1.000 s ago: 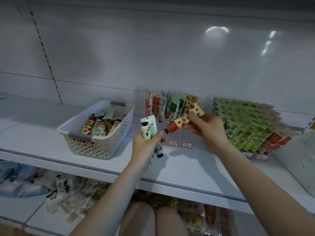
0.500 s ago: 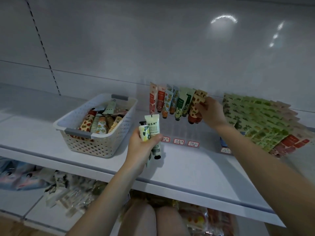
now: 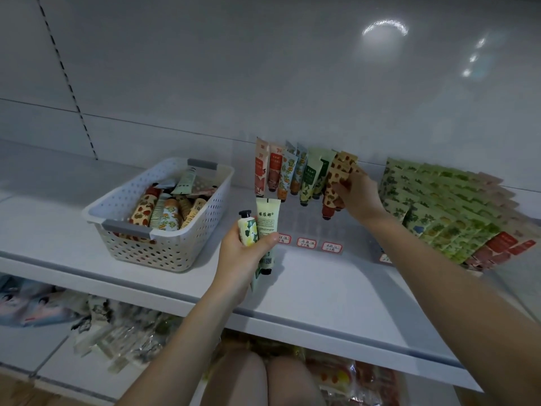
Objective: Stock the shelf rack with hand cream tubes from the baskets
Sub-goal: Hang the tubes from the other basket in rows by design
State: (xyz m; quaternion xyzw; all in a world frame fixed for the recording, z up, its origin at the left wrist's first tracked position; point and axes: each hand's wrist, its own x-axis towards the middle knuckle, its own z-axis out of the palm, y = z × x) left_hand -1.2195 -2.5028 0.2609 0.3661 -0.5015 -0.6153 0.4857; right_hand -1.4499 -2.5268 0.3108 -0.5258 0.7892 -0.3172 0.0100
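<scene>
A white perforated basket (image 3: 164,247) on the shelf holds several hand cream tubes (image 3: 168,212). My left hand (image 3: 243,256) grips two pale green tubes (image 3: 265,227) above the shelf, just right of the basket. A row of tubes (image 3: 292,174) stands caps down in a clear rack (image 3: 310,227) against the back wall. My right hand (image 3: 360,194) holds a tan strawberry-patterned tube (image 3: 336,183) at the right end of that row, its red cap pointing down into the rack.
A large fanned stack of green and red tubes (image 3: 448,212) fills the rack to the right. Price labels (image 3: 307,243) line the rack's front. The white shelf (image 3: 322,291) has a lower shelf with wrapped goods (image 3: 117,335) beneath; my knees (image 3: 263,382) are below.
My right hand carried the strawberry tube from in front of me back to the right end of the row and stood it cap down. My left hand has stayed put with its tubes.
</scene>
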